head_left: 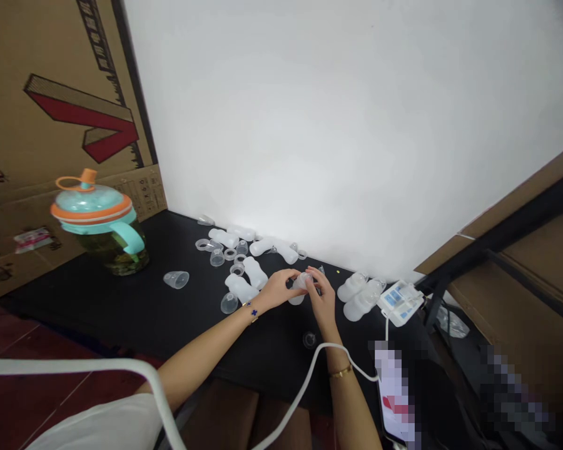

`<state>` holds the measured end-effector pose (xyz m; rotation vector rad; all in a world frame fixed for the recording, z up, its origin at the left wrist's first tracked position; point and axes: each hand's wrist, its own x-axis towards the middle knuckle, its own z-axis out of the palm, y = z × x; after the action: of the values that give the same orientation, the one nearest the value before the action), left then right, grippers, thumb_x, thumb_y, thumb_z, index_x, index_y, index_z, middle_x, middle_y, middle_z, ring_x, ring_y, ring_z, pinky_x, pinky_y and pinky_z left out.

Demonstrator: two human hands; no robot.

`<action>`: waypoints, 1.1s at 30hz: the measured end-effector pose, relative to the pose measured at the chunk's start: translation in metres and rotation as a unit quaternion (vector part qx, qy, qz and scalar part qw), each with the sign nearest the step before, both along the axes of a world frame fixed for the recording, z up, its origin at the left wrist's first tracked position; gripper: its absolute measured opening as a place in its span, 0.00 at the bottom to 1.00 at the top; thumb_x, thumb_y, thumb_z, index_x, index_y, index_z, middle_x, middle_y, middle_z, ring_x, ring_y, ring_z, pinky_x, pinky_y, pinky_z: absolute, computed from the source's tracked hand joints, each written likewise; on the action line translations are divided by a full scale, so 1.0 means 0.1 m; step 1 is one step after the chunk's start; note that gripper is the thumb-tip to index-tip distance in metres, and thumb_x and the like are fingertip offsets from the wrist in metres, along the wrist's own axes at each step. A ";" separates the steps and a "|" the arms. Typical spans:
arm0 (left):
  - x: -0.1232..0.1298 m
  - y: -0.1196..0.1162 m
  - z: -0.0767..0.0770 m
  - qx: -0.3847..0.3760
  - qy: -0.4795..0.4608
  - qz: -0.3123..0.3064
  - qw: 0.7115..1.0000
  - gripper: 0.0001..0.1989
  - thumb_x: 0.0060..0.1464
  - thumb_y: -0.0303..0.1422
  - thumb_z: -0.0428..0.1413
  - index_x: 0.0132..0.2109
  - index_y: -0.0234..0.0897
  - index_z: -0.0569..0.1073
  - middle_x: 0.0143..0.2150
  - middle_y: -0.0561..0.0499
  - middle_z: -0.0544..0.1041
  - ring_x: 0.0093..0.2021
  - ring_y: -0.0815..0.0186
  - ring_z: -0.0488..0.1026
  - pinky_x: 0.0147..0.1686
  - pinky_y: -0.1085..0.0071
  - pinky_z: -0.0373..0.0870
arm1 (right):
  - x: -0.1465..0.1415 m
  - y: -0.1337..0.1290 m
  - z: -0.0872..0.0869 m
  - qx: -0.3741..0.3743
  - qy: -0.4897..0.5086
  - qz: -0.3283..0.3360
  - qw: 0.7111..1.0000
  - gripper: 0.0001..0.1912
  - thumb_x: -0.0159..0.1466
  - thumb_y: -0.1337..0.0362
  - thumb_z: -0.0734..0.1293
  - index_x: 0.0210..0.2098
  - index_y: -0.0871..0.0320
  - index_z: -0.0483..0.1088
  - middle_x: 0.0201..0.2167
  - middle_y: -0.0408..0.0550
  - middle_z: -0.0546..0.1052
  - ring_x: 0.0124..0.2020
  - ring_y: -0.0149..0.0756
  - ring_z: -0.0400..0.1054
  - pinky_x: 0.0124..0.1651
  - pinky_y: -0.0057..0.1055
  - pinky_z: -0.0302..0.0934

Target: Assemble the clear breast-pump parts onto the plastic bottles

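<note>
Both hands meet over the black table around one small translucent white bottle (pixel 296 300) with a clear top. My left hand (pixel 279 287) has its fingers closed round the bottle from the left. From the right, my right hand (pixel 321 290) grips its clear top. A small clear round part (pixel 309 340) lies on the table below my hands. To the left are white bottle bodies (pixel 241 289), clear domes (pixel 229 303) and translucent rings (pixel 237 269). Right of my hands lie several bottles with clear tops (pixel 362 300).
A large turquoise and orange jug (pixel 104 228) stands at the left of the black table (pixel 187 325), with a clear cover (pixel 176 279) nearby. At right are a white device (pixel 400 303), a phone (pixel 394 400) and a white cable (pixel 304 387) crossing my right forearm.
</note>
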<state>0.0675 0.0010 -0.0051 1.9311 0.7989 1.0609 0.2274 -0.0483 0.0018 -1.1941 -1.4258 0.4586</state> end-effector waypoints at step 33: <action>0.00 0.00 0.00 0.009 0.009 0.011 1.000 0.18 0.55 0.46 0.64 0.45 0.38 0.78 0.44 0.50 0.80 0.43 0.61 0.75 0.43 0.68 0.70 | 0.00 0.00 -0.03 0.020 -0.006 -0.030 0.999 0.16 0.67 0.53 0.67 0.48 0.54 0.77 0.52 0.55 0.78 0.52 0.46 0.73 0.44 0.39 0.72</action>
<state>0.0675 0.0009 -0.0051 1.9537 0.8234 1.0693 0.2272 -0.0483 -0.0017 -1.2054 -1.3989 0.3817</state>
